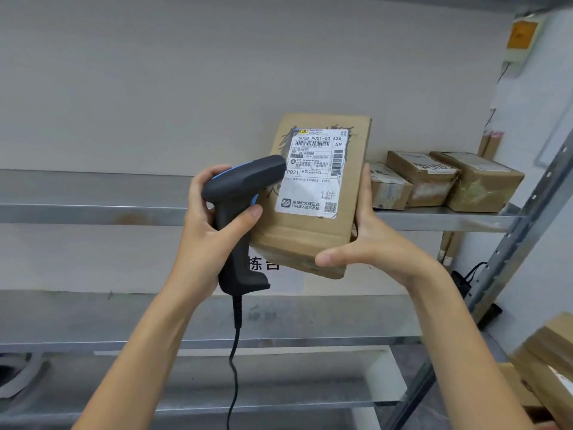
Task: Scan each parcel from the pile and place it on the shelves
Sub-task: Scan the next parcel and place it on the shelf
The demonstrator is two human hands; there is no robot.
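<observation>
The right hand [369, 243] covers the parcel's [313, 193] lower right corner, its fingers out of sight behind the box; the scanner [238, 212] hides the shipping label's [314, 172] left edge, and the small print there is too fine to read. The scanner's cable [234, 367] and the cardboard boxes [545, 367] at lower right run off the frame

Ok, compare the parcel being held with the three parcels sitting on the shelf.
The held parcel is upright in the air, gripped by the right hand; the three shelf parcels lie flat on the shelf. The held one looks larger and flatter, the shelf ones smaller and blockier. Its white label faces the camera under the scanner in the left hand; theirs face upward. All are brown cardboard with labels.
</observation>
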